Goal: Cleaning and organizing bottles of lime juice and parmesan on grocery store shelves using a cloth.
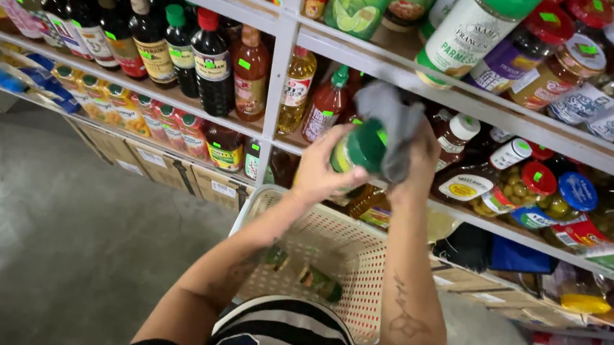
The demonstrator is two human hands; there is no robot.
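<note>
My left hand (321,168) grips a small bottle with a green cap (361,146), held up in front of the shelves. My right hand (419,163) presses a grey cloth (395,125) against the bottle's cap and side. Both hands are above a cream plastic basket (359,253) with a perforated wall. Inside the basket lie two small green-labelled bottles (319,282), partly hidden by my left forearm.
White shelving (281,76) runs across the view, packed with dark sauce bottles (148,36), red-capped jars (547,186) and a green-capped shaker (473,25). Cardboard boxes (160,162) sit under the lowest shelf. Grey concrete floor (41,241) lies to the left.
</note>
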